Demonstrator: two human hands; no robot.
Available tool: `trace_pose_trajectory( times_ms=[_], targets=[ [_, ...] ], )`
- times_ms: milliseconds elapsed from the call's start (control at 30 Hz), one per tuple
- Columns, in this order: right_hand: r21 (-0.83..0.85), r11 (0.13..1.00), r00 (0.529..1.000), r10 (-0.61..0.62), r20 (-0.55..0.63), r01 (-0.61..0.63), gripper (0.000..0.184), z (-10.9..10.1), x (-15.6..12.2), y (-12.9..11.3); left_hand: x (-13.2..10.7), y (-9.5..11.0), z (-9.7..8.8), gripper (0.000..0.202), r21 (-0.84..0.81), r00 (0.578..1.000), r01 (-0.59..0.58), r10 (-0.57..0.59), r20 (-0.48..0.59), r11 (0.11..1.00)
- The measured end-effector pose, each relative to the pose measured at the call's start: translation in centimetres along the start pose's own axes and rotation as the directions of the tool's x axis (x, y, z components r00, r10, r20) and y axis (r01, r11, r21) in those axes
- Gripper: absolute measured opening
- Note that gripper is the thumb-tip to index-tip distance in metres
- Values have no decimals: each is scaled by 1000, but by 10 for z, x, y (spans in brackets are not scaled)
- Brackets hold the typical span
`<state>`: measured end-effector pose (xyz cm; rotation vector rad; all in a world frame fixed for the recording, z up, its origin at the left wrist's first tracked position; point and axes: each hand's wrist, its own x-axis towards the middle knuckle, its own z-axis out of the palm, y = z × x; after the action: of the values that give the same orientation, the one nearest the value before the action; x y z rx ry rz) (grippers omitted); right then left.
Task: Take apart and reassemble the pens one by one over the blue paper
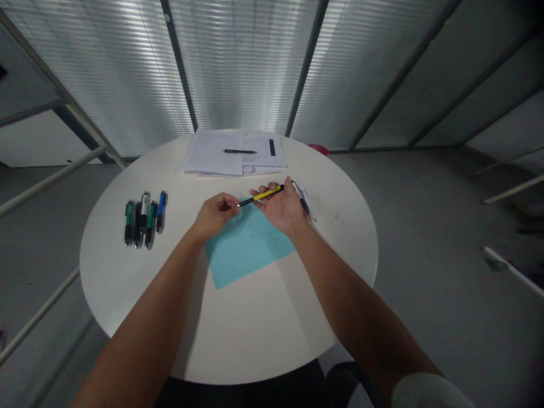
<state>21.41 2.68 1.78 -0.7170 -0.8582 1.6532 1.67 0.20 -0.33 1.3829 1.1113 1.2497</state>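
A yellow pen with black ends (264,194) is held above a light blue sheet of paper (246,243). My left hand (217,214) has its fingertips closed in a pinch around the pen's tip end. Palm up, my right hand (285,208) supports the other end, with the pen lying across its curled, slightly spread fingers and the thumb beside its back end. Faint marks show on the blue sheet, which is partly covered by both hands. Just beyond my right wrist lie a few white and black pens (306,199), partly hidden.
Everything rests on a round white table (255,334). Several green, black, white and blue pens (144,220) lie grouped at the left. Stacked papers (212,152) with a dark pen (239,151) on top are at the far edge. Metal rails (51,180) stand left of the table.
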Motion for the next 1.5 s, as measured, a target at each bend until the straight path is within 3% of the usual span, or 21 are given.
trace_pose_trajectory(
  times_ms=[133,333,600,767,933,1133,1200,1400,1500],
  targets=[
    [-150,984,993,-107,-44,99,52,-8,-1,-6,-1,0,-3,36,16,997,-32,30,76,999],
    [-180,962,976,-215,-44,204,47,-16,-2,-13,0,1,-11,31,-52,1000,30,-30,3,998],
    [-44,988,985,-150,-79,147,45,-19,-5,-15,3,-4,-15,28,-269,993,47,-74,-93,962],
    [-36,985,982,-171,-83,169,42,-15,-9,-21,2,0,-13,24,-309,992,57,-89,-91,949],
    [15,996,983,-80,-163,83,32,-8,-5,-18,2,-1,-13,24,-357,989,55,-100,-107,933],
    [-113,994,987,-29,-161,11,60,-8,0,2,2,-2,-13,26,-336,988,70,-113,-108,939],
    [-182,983,985,-49,-164,18,61,-9,0,7,2,-2,-12,26,-337,987,73,-116,-109,939],
    [-230,959,978,-187,-88,163,40,-11,0,12,2,1,-11,23,-347,986,73,-119,-114,935],
    [-277,945,978,-200,-62,176,26,-14,-1,11,3,2,-11,19,-356,983,91,-142,-118,930]
  ],
)
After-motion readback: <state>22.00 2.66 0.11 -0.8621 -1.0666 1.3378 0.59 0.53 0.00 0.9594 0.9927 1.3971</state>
